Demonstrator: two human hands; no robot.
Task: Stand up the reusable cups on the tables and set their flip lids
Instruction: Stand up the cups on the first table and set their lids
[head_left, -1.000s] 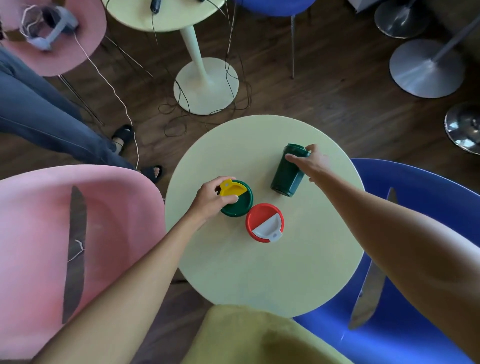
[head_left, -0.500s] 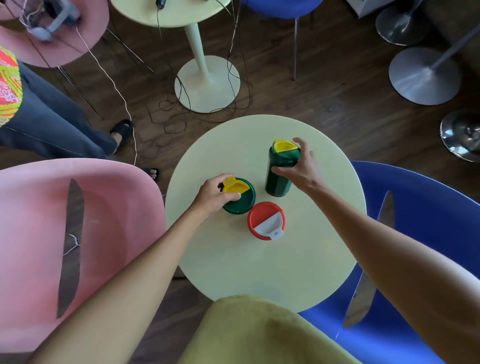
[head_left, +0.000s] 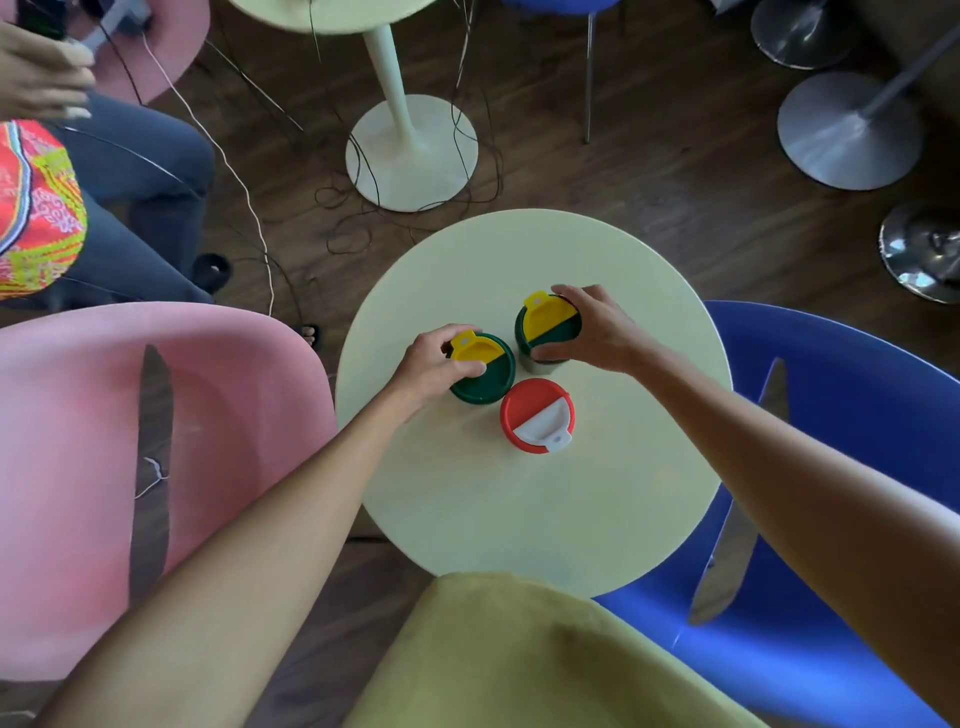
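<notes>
Since a second ago our right hand (head_left: 597, 332) has tipped the far green cup (head_left: 548, 332) from lying on its side to standing upright on the round table (head_left: 545, 519), and the cup has drifted nearer the other two; our left hand (head_left: 439, 364) has hardly shifted; now the right hand is wrapped around the far cup's rim and lid, fingers curled over the far edge and thumb at the near edge, while the left is closed on the near green cup (head_left: 483, 371), fingertips resting at the edge of its yellow flip lid (head_left: 475, 349); the red cup (head_left: 537, 414) with its white flap stands untouched just in front of both, close beside them; we judge these cups to be light, stiff plastic, smooth enough to slide on the tabletop and easy to topple when empty, so we would steady each by the rim or upper wall with one hand; the yellow flap of the far cup (head_left: 548, 312) looks thin and hinged, best pressed or lifted at its small tab rather than at the hinge line.
</notes>
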